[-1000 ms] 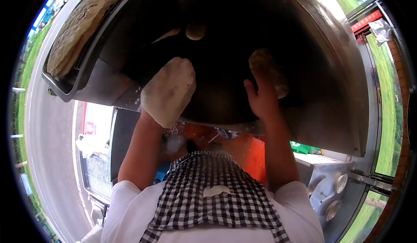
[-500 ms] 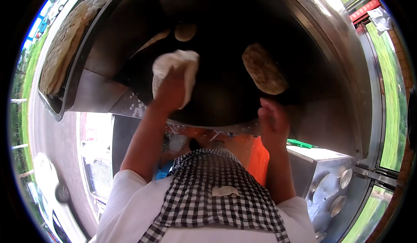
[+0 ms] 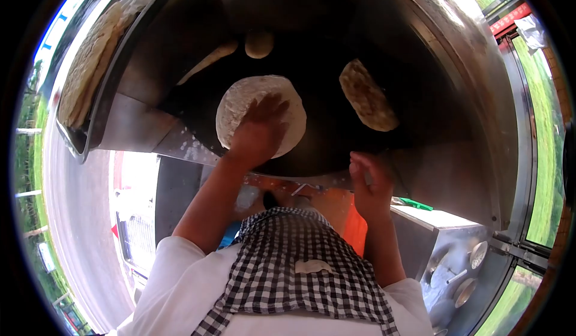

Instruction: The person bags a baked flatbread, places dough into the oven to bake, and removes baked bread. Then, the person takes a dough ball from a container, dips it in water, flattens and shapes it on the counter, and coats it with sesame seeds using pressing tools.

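Observation:
My left hand lies with its fingers spread on a round, flat sheet of dough, which rests on a dark round griddle. Toward the griddle's front edge hovers my right hand, loosely curved, with its fingers apart and nothing visible in it. Ahead of it, an oblong browned flatbread lies at a slant on the dark surface. Beyond the dough sheet sit a small round piece of dough and a long, pale, tapering thing whose kind I cannot make out.
A metal tray at the left holds a stack of large flatbreads. A raised metal wall curves around the right side. At the lower right stands a metal cabinet with round knobs. White flour specks dot the front-left rim.
The dough, bunched and blurred under my left hand before, now lies spread out round and flat, farther right. My left hand has moved right with it. My right hand has drawn back slightly.

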The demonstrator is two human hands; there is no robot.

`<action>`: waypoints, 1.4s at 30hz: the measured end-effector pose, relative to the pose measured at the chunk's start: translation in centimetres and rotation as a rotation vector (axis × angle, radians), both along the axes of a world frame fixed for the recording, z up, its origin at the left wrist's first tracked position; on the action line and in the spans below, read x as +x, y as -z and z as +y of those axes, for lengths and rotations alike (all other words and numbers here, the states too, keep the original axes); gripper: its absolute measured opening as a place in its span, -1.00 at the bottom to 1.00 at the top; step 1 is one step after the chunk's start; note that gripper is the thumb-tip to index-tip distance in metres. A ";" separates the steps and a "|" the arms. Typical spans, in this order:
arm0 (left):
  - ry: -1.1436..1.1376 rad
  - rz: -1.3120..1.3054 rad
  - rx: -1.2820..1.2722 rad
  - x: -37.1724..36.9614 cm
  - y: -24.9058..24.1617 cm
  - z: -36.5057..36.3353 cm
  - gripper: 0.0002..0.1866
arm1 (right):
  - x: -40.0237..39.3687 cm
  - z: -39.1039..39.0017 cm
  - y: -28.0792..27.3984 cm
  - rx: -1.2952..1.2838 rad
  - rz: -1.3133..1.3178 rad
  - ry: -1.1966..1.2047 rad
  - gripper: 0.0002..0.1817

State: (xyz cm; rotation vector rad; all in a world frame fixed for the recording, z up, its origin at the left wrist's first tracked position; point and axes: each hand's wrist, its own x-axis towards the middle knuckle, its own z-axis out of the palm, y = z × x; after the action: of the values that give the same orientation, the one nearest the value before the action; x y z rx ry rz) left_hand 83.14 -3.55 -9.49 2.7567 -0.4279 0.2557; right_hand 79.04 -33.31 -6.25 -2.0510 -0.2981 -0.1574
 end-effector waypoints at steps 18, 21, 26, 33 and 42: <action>-0.161 0.126 0.015 4.0 1.0 -0.5 -0.11 | -0.6 1.9 -0.5 0.021 -0.042 -0.097 -0.83; -0.181 0.113 0.052 4.3 1.4 -0.2 -0.11 | -1.0 2.2 -0.6 0.038 -0.016 -0.092 -0.83; -0.180 0.137 0.061 5.3 1.6 0.1 -0.11 | -1.5 2.4 -0.3 0.056 -0.028 -0.113 -0.83; -0.151 -0.017 0.062 4.2 0.5 0.8 -0.21 | -2.3 3.0 -0.2 0.062 0.001 -0.118 -0.83; 0.079 0.125 0.013 -6.4 -0.2 1.2 -0.19 | -3.4 3.0 0.2 0.004 0.012 -0.084 -0.84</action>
State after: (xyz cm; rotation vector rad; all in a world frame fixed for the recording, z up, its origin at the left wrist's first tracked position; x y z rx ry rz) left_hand 76.73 -2.37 -9.30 2.7423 -0.5049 0.0602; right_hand 75.66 -30.36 -6.49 -2.0307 -0.3756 -0.0936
